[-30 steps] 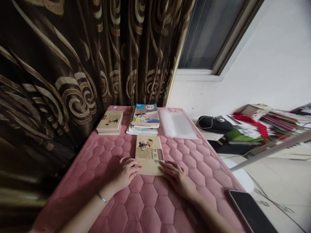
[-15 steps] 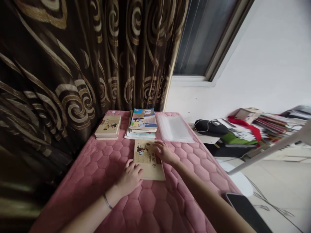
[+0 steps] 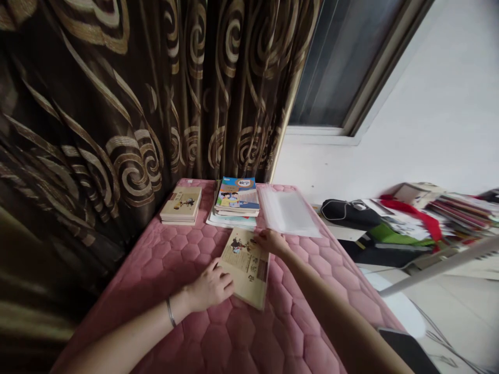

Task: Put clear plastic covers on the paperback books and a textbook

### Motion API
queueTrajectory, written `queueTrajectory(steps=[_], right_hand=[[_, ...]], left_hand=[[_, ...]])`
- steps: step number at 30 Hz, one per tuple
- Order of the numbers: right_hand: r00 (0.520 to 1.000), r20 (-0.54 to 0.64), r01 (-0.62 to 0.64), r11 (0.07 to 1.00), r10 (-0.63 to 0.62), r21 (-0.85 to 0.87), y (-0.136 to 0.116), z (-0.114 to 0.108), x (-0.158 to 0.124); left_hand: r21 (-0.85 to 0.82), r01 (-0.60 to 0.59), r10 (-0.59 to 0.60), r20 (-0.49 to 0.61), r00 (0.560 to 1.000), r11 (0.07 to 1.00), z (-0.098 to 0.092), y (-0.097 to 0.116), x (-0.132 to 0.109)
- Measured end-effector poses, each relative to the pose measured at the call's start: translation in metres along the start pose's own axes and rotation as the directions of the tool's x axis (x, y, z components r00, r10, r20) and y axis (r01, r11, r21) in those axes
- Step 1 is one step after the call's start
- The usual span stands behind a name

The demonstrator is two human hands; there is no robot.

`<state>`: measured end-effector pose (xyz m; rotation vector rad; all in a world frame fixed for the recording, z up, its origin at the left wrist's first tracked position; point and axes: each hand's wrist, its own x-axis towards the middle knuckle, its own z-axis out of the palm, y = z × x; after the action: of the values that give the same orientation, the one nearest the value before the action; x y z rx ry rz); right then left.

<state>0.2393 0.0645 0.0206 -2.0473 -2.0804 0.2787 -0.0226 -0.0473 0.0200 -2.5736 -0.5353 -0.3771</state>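
A tan paperback book (image 3: 246, 265) with a picture on its cover lies on the pink quilted table cover (image 3: 183, 254), turned slightly and lifted along its right edge. My left hand (image 3: 210, 285) curls around the book's near left corner. My right hand (image 3: 271, 240) reaches across and grips the book's far right corner, fingers closed on it.
Behind the book stand a stack of colourful schoolbooks (image 3: 236, 200), a second tan book (image 3: 182, 204) to the left, and clear plastic sleeves (image 3: 287, 213) to the right. A dark patterned curtain (image 3: 117, 114) hangs at left. A cluttered shelf (image 3: 409, 218) and a dark phone (image 3: 405, 350) lie at right.
My right hand went from the book's near right corner to its far right corner. The book has turned and its right side has come up off the cover. The left hand stayed at the near left corner.
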Motion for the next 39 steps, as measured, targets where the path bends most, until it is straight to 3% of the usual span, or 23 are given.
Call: queueTrajectory(steps=[5,9,12,16,27,33,35,37,39], right_hand=[[0.990,-0.014,-0.135,0.981,0.138,0.143,0.032,-0.003,-0.049],[0.968,-0.038,-0.232,0.940,0.249,0.252,0.037,0.006,-0.079],[0.953,-0.065,-0.259,0.910,0.295,0.325,0.032,0.016,-0.085],[0.942,-0.095,-0.262,0.883,0.321,0.389,0.026,0.021,-0.078],[0.945,-0.089,-0.238,0.847,0.315,0.476,0.023,0.019,-0.079],[0.952,-0.100,-0.198,0.829,0.291,0.524,0.029,0.021,-0.080],[0.954,-0.094,-0.191,0.820,0.284,0.540,0.031,0.022,-0.081],[0.951,-0.108,-0.192,0.828,0.289,0.528,0.029,0.023,-0.084],[0.936,-0.192,-0.193,0.886,0.296,0.421,0.021,0.024,-0.091]], left_hand=[[-0.031,0.015,-0.012,0.085,0.996,0.999,0.012,-0.036,-0.007],[0.056,0.166,-0.172,0.134,0.976,0.985,0.040,-0.073,0.002],[0.039,0.311,-0.314,0.143,0.939,0.950,0.059,-0.092,0.014],[-0.098,0.455,-0.445,0.108,0.889,0.885,0.071,-0.099,0.018],[-0.268,0.661,-0.674,0.057,0.737,0.700,0.095,-0.093,0.006],[-0.292,0.730,-0.759,0.022,0.651,0.618,0.071,-0.074,0.017],[-0.314,0.715,-0.750,0.012,0.661,0.625,0.057,-0.054,0.025],[-0.411,0.632,-0.683,0.030,0.730,0.657,0.044,-0.029,0.032],[-0.452,0.609,-0.663,0.050,0.747,0.652,0.036,-0.005,0.038]])
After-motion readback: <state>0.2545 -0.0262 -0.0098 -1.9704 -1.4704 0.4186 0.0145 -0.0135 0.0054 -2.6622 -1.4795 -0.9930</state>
